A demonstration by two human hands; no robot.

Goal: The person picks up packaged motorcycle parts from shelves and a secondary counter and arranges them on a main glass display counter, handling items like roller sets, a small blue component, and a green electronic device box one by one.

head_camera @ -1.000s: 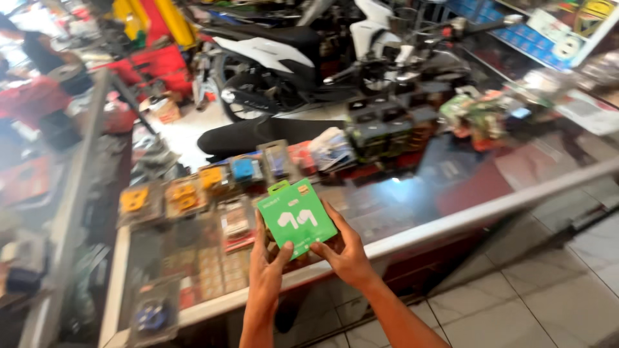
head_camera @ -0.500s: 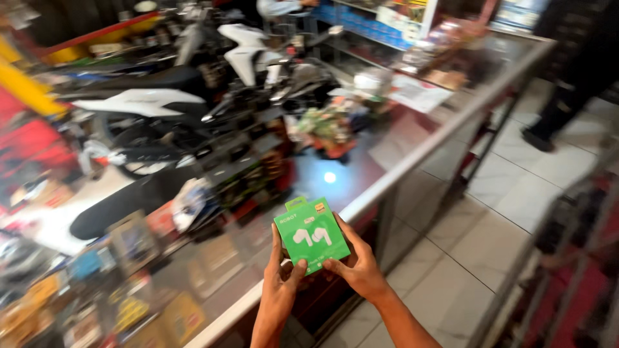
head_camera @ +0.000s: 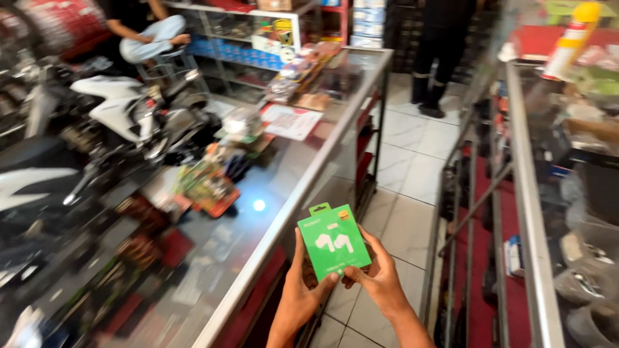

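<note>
Both your hands grip one green earbud box (head_camera: 333, 241): your left hand (head_camera: 302, 295) clasps its lower left edge, your right hand (head_camera: 378, 278) its lower right, beside the glass counter (head_camera: 303, 174).

Two bare forearms come up from the bottom edge, no sleeves reaching the wrists and no watch, ring or glove on either. The left hand (head_camera: 300, 298) and the right hand (head_camera: 380, 283) are both uncovered, fingers slim, nails short and plain. Nothing else of the person shows.
</note>
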